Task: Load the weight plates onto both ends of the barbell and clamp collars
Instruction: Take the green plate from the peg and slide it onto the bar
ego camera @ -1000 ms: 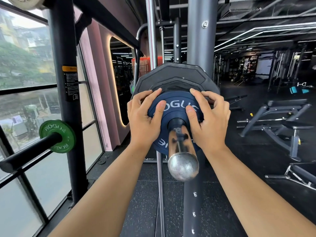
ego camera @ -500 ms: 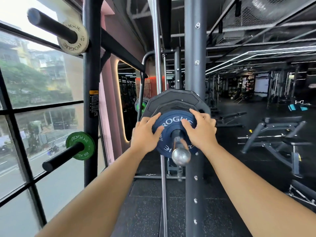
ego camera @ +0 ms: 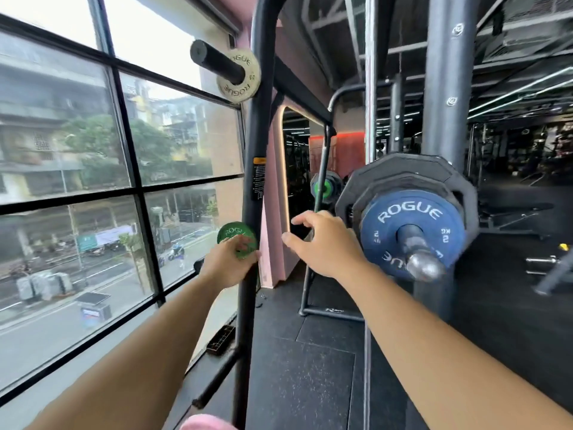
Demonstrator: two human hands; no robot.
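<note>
Green plate: left grip curled round lower edge. Right grip empty, fingers loosely spread, near blue plate.

A black rack post stands on the dark rubber floor. High up, a black peg sticks out of the post and holds one tan plate. Lower down, a small green plate sits just beside the post. On the right, the bar carries a big black plate with a blue plate in front of it. A small flat dark thing lies on the floor near the window.
</note>
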